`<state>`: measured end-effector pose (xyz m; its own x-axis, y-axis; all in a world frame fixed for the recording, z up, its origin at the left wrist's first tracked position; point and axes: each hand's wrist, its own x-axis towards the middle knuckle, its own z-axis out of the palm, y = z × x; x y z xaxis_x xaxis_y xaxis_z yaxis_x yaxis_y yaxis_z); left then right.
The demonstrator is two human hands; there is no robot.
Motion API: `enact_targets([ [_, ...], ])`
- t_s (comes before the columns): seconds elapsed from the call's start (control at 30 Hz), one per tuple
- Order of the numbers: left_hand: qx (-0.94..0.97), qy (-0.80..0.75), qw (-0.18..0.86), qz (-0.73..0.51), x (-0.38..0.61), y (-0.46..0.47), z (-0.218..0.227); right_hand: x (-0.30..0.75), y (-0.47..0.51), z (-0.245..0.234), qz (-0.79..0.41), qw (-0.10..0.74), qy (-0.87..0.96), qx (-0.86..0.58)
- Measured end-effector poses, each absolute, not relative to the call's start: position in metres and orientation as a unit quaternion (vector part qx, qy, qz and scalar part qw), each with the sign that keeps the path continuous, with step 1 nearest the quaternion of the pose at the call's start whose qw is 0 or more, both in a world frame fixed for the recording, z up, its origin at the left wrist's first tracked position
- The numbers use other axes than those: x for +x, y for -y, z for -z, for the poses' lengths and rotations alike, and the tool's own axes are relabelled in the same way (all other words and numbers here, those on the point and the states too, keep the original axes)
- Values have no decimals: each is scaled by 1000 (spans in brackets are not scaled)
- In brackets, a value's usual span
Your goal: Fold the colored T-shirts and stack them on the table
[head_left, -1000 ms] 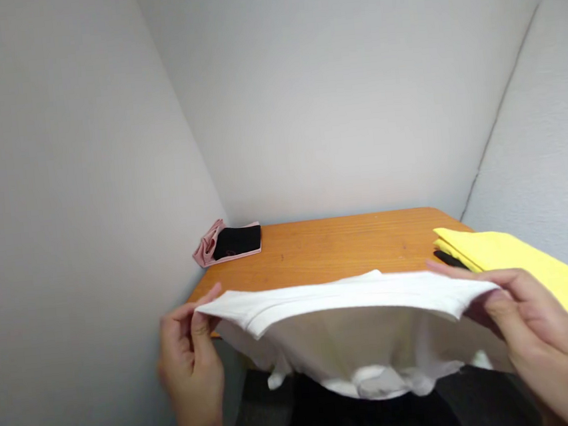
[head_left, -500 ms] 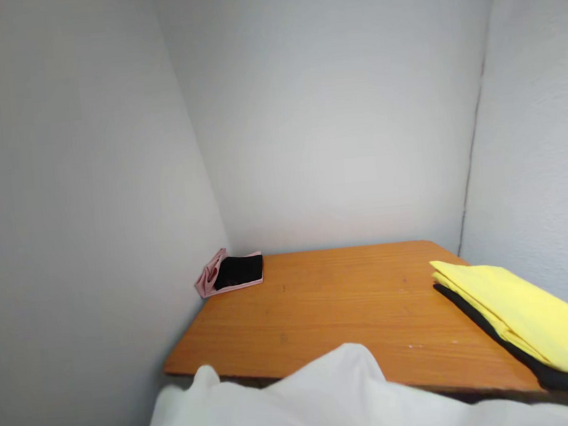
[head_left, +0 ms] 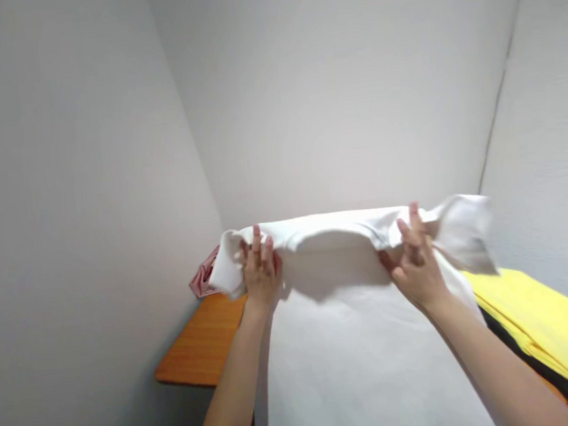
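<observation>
A white garment (head_left: pixel 357 346) stretches out over the orange wooden table (head_left: pixel 200 341), from my body to the far side. My left hand (head_left: pixel 261 272) grips its far edge on the left, fingers closed on the cloth. My right hand (head_left: pixel 416 264) grips the same edge on the right, fingers curled into the fabric. Both arms reach forward and the held edge is lifted above the tabletop. A loose flap of the white cloth sticks out beyond each hand.
A folded yellow cloth (head_left: pixel 540 322) lies on something black at the table's right side. A pink cloth (head_left: pixel 202 278) peeks out at the far left corner, mostly hidden by the white garment. Grey walls close in the table on three sides.
One second ago both hands held the white garment near my body; it then dropped low in view. Now both arms reach forward and the garment is spread across the table, covering the pink and black bundle.
</observation>
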<state>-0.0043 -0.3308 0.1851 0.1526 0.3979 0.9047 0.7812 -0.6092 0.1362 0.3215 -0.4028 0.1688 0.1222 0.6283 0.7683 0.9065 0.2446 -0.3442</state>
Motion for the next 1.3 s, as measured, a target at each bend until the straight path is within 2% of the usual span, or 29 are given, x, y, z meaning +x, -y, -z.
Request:
enact_targets([
  [0.1,-803,458,144,352,17,291,-145,322,364,-132,137,403,685,-591],
  [0.2,-829,524,64,186,23,271,-91,337,335,-72,121,287,701,-641],
  [0.33,-819,564,7,106,13,254,-39,373,312,-8,80,145,677,-717],
  [0.47,-797,600,-21,66,5,225,-32,409,289,6,42,82,646,-757],
  [0.6,-778,626,-36,38,8,196,-35,439,266,4,27,66,607,-792],
  [0.93,-725,688,-8,26,34,150,-29,484,231,16,32,96,528,-843],
  [1.17,-706,707,26,30,42,150,-29,477,235,2,22,99,505,-857],
  [1.3,-716,696,48,29,47,158,-45,470,241,-8,23,109,493,-863],
])
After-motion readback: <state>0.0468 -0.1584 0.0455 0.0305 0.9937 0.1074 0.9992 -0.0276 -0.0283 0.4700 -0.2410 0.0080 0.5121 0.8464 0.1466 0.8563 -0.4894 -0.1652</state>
